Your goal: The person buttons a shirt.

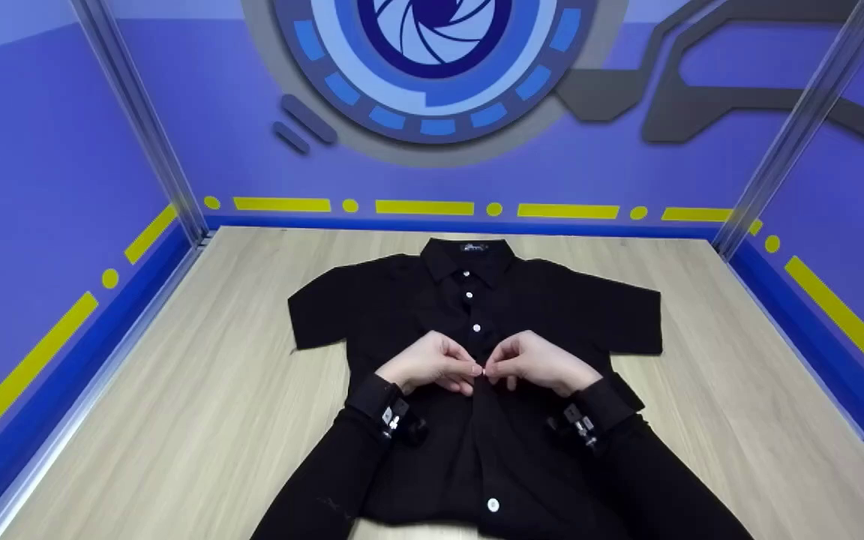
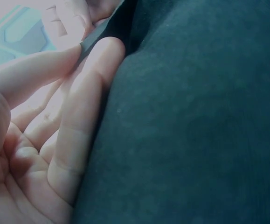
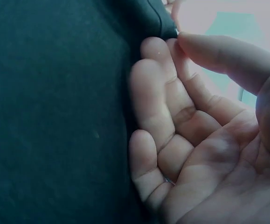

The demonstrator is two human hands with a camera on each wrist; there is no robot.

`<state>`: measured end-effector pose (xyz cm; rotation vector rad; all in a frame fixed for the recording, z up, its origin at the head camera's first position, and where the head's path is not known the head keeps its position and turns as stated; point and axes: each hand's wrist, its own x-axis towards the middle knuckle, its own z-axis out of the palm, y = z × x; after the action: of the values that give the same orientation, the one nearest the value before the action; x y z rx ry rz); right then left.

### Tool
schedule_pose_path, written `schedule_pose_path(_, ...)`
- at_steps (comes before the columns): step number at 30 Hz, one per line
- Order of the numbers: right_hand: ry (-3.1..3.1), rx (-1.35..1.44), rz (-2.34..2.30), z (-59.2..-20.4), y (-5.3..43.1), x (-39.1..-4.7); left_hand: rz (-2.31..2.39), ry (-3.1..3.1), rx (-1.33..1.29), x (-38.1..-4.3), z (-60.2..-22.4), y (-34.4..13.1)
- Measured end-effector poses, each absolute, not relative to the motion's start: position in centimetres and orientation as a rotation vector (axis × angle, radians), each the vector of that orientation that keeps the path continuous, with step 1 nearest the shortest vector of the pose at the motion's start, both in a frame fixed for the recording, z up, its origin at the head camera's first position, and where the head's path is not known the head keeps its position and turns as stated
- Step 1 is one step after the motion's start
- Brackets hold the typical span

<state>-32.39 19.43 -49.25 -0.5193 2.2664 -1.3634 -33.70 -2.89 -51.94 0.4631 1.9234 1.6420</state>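
Observation:
A black short-sleeved shirt (image 1: 432, 480) lies spread front up, collar at the far side. Over its front opening, my left hand (image 1: 436, 364) and right hand (image 1: 537, 361) meet at the fingertips, around a small pale button (image 1: 484, 372) mostly hidden by them. In the left wrist view, thumb and forefinger pinch a folded black cloth edge (image 2: 104, 30). The right wrist view has the right thumb and forefinger pinching at the end of the placket (image 3: 155, 21), other fingers curled beside the cloth. A white button (image 1: 476, 328) shows above the hands, and another button (image 1: 493, 505) near the hem.
The shirt rests on a light wood table (image 1: 199, 390). Blue printed panels (image 1: 432, 180) stand behind and along both sides, with metal posts (image 1: 139, 112) at the back corners. Black sleeves and wrist cameras (image 1: 394, 416) overlap the lower shirt.

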Motion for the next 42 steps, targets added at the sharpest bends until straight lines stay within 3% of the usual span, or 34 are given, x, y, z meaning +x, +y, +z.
schedule_pose_path(42, 2.273, -0.486, -1.347, -49.49, 19.5, -32.38, 1.621, 1.941, 0.495, -33.45, -51.71, -2.87)
